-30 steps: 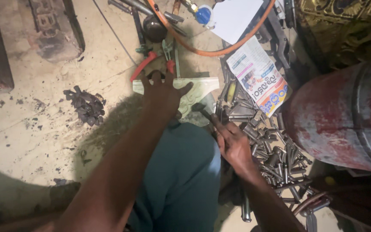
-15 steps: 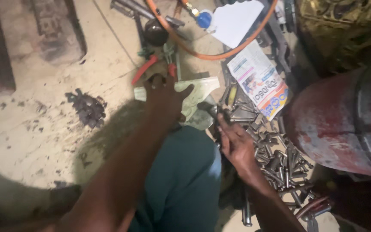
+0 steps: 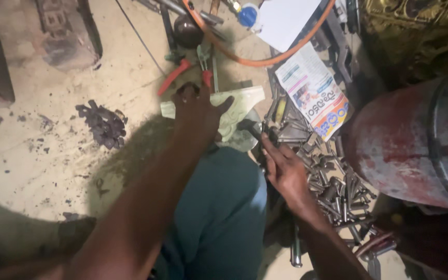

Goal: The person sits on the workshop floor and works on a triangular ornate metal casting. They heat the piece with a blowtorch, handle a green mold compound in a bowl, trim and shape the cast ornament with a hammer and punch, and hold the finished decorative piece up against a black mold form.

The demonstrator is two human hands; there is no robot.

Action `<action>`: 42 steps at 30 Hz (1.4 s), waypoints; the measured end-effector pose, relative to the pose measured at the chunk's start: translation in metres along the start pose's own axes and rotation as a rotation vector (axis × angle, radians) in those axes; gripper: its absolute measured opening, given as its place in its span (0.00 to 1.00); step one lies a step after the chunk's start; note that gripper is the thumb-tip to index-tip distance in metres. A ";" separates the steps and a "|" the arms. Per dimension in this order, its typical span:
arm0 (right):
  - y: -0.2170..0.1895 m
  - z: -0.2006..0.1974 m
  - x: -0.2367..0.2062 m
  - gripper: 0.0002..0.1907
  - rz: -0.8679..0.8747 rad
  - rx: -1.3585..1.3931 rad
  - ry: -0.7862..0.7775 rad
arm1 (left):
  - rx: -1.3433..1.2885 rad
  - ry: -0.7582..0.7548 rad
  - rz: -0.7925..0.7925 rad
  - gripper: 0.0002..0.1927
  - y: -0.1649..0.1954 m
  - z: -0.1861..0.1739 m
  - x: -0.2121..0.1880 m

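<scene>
The person crouches on the concrete floor (image 3: 53,155), both arms stretched forward over a teal-clad knee (image 3: 224,218). The left hand (image 3: 198,106) lies spread, fingers open and flat, on a pale green moulded piece (image 3: 242,106) just below the red-handled pliers (image 3: 182,72); it grips nothing. The right hand (image 3: 283,168) has its fingers curled at the near edge of a heap of steel bolts and sockets (image 3: 333,192), around what looks like a dark rod (image 3: 250,128), though I cannot tell how firmly. Judging by this, the picking-out is only beginning: the heap looks barely sorted, and nothing is set apart.
</scene>
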State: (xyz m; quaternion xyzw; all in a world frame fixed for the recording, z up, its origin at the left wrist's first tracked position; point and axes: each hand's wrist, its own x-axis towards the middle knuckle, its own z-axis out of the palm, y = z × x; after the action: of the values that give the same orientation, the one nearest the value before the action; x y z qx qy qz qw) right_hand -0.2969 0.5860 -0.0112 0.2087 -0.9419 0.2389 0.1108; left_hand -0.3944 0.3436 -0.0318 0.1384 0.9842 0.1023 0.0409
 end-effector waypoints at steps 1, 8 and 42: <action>0.000 0.000 0.000 0.27 -0.007 -0.027 0.012 | -0.018 0.119 0.021 0.43 -0.001 0.004 0.001; 0.003 0.000 0.002 0.25 -0.050 -0.010 0.033 | -0.012 0.015 -0.012 0.50 0.001 -0.001 0.001; -0.002 -0.005 -0.004 0.25 -0.096 0.067 0.016 | -0.070 -0.036 -0.079 0.51 0.008 -0.017 0.001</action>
State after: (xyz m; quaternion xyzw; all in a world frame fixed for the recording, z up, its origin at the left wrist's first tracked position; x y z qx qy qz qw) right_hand -0.2916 0.5884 -0.0073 0.2551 -0.9214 0.2663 0.1226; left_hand -0.3952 0.3487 -0.0136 0.0999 0.9839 0.1323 0.0671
